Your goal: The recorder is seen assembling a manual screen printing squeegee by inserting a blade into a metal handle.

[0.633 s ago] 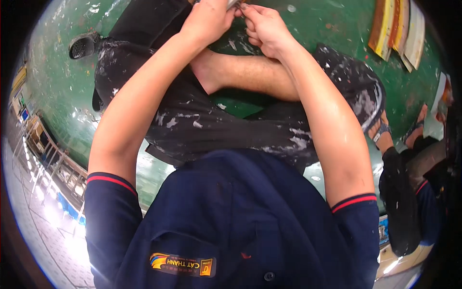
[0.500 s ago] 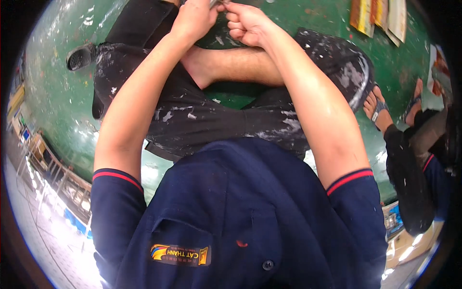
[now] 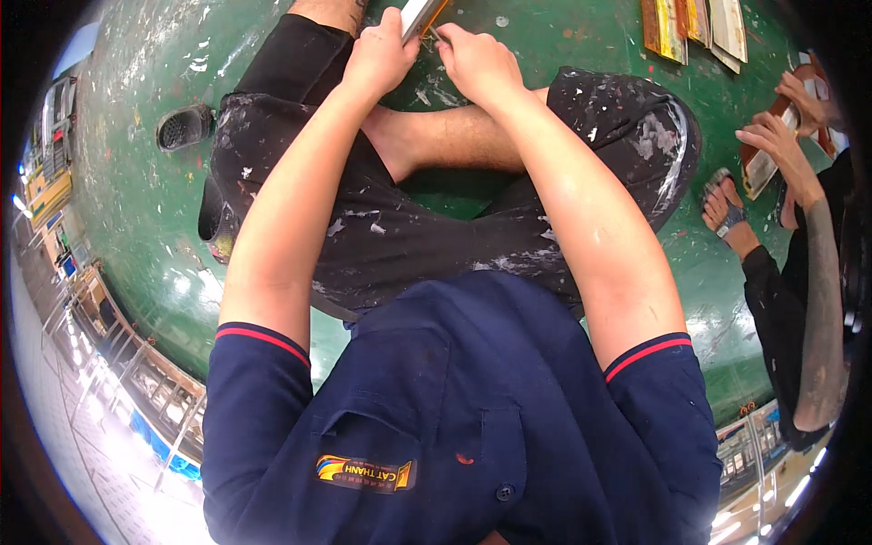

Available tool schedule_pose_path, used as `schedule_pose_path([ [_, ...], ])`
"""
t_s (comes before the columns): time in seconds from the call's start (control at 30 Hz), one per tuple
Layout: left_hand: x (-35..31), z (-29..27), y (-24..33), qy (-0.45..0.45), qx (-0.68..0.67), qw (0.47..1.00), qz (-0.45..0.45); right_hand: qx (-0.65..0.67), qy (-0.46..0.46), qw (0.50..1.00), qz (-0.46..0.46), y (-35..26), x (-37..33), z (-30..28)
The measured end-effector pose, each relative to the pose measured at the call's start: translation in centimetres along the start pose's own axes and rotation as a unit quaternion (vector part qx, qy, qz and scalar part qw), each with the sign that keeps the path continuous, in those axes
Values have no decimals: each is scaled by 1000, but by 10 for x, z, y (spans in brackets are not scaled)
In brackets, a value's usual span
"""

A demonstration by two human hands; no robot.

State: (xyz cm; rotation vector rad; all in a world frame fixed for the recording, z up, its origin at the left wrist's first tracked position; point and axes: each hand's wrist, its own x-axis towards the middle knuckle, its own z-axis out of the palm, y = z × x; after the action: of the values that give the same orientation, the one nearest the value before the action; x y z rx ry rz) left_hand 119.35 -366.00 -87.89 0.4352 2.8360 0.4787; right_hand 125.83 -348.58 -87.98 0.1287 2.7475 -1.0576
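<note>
At the top edge my left hand point(image 3: 381, 56) is closed round a long white bar point(image 3: 420, 16) with an orange edge; its far end is cut off by the picture. Just right of it my right hand point(image 3: 480, 65) is closed in a pinch, thumb and forefinger together on a small thin dark piece point(image 3: 438, 34) that points toward the bar's edge. What kind of piece it is cannot be made out. Both hands are above the floor, beyond my crossed legs in black, paint-marked trousers point(image 3: 627, 136).
Several long yellow and white strips point(image 3: 668, 32) lie on the green floor point(image 3: 545, 27) at upper right. A co-worker at far right holds a similar strip point(image 3: 761, 168) in both hands. A black clog point(image 3: 184, 128) sits left of my knee. A metal railing point(image 3: 163, 381) shows lower left.
The white bar has come further into view in my left hand. My right hand has moved slightly right and down, apart from the left. The co-worker's hands and strip have appeared.
</note>
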Motion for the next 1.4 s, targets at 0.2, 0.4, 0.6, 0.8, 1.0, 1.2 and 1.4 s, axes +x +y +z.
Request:
schedule_pose_path([
  [0.2, 0, -1, -1, 4, 6, 1000, 2, -68, 7, 997, -44, -3, 3, 5],
  [0.4, -1, 2, 0, 12, -2, 1000, 19, -120, 58, 985, -111, 11, 12, 20],
  [0.6, 3, 1, -8, 3, -10, 999, 33, -53, 75, 989, -119, 14, 23, 23],
  [0.8, 0, -1, -5, -21, -44, 999, 23, -80, 50, 990, -105, 8, 22, 19],
  [1.0, 0, -8, 6, -5, -87, 996, 24, -68, 10, 996, -56, 2, 19, 15],
  [1.2, -2, -6, 7, 9, -86, 995, 54, -3, 1, 1000, -19, 2, 19, 13],
  [1.4, -7, -5, 7, 27, -66, 996, 54, 16, -40, 999, -7, -15, 26, -14],
])
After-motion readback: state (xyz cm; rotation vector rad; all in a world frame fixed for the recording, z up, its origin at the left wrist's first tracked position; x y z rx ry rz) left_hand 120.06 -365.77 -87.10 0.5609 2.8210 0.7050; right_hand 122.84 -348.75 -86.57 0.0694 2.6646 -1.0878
